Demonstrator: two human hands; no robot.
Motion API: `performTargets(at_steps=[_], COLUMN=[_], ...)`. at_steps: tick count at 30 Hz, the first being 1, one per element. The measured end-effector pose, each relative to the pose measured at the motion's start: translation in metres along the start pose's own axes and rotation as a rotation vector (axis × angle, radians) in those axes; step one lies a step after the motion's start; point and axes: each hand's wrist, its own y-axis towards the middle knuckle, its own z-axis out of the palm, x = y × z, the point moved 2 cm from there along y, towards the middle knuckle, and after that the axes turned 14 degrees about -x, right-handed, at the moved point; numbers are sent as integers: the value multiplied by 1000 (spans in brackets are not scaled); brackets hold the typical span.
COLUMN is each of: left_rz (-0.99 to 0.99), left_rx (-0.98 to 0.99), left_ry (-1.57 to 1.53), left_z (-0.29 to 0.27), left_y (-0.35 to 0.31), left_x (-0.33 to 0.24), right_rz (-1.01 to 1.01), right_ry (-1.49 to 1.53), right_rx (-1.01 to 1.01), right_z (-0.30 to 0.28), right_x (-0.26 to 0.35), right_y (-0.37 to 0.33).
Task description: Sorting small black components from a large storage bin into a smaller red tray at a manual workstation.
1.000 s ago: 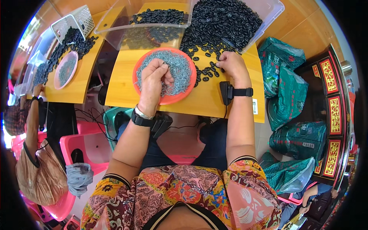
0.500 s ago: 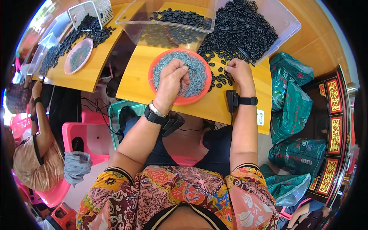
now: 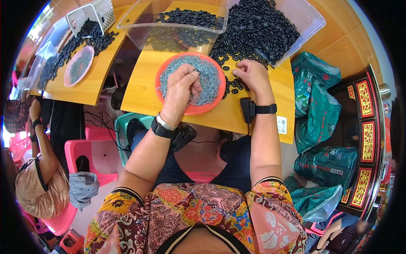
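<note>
My left hand point(image 3: 181, 86) is closed in a fist over an orange-red basin point(image 3: 159, 95) filled with thin grey metal pieces that look like small screws or pins point(image 3: 208, 88). A small dark bit shows at its thumb and forefinger, too small to name. Just right of the basin my right hand point(image 3: 254, 76) hovers low over the table, its thumb and forefinger bent and slightly apart, with nothing visible between them. Loose black oval pieces with holes point(image 3: 235, 90) lie beneath and beside its fingers. Black devices are strapped at both wrists.
A clear plastic bin point(image 3: 306, 31) lies beyond my right hand, spilling a heap of black pieces point(image 3: 256, 31). Another clear bin point(image 3: 173, 29) stands behind the basin. Green sacks point(image 3: 321, 114) line the right side. At left, another person point(image 3: 44, 182) sits by a second table with a pink bowl point(image 3: 90, 54).
The whole view has shifted slightly. My right hand has lifted a little up and left from the loose black pieces, and its fingertips have parted. My left hand stays closed over the basin.
</note>
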Motion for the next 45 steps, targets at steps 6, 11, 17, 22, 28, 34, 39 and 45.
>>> performTargets(at_steps=[6,11,17,22,28,34,39,45], left_rz=[-16,-16,-15,-22,-18,-22,-17,-8], left_rx=[-4,-25,-15,-17,-17,-17,-12,-1], left_ry=[-1,-24,-25,-46,-18,-15,-14,-5], left_z=[-1,2,3,3,2,2,3,3], left_y=[-1,-3,-3,-5,-5,-4,-4,-4], left_x=[-1,-2,-3,-5,-2,-2,-2,-1], right_rz=[-29,-111,-165,212,348,376,418,401], right_ry=[-176,-225,-213,633,1003,1200,1315,1401], right_rx=[93,31,-138,122,266,363,424,506], right_z=[11,18,21,3,-5,-2,3,7], right_x=[10,4,-7,12,35,47,50,52], right_y=[-1,0,5,3,-7,-11,-12,-14])
